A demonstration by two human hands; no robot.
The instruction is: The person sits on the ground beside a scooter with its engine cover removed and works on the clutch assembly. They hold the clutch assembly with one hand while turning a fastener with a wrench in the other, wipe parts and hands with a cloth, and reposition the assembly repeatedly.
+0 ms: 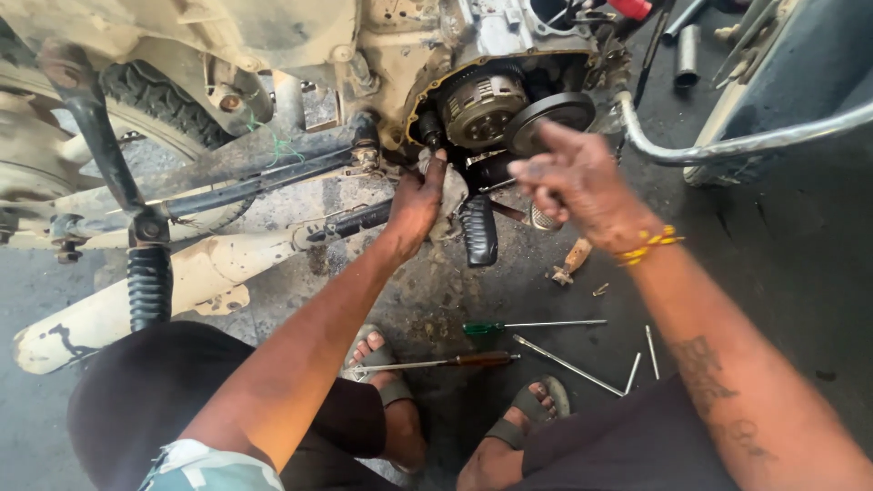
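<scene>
At the left edge of the frame a pale muffler [136, 295] lies across the floor, with a black shock absorber [148, 273] in front of it and a knobby tyre [155, 100] above. A dark swingarm bar [264, 177] runs from there toward the middle.

In the centre the left hand [416, 205] reaches up to the lower edge of the open engine [482, 100]. Its fingers are curled and pressed on a grey, dirty rag [452, 195] just under the engine case; the grip looks closed on the rag. A black ribbed footpeg [479, 232] hangs just right of this hand.

Above, in the upper middle, the round clutch [482, 107] sits inside the open case, and a dark disc [552, 114] is beside it.

The right hand [575, 182] is in front of the disc, fingers bent together; whether they pinch something I cannot tell. A yellow band [647, 245] is on the wrist.

On the floor in the lower middle lie 2 screwdrivers, a green one [532, 325] and a brown one [446, 362], near the sandals [536, 405]. At the upper right a chrome pipe [755, 141] curves away.
</scene>
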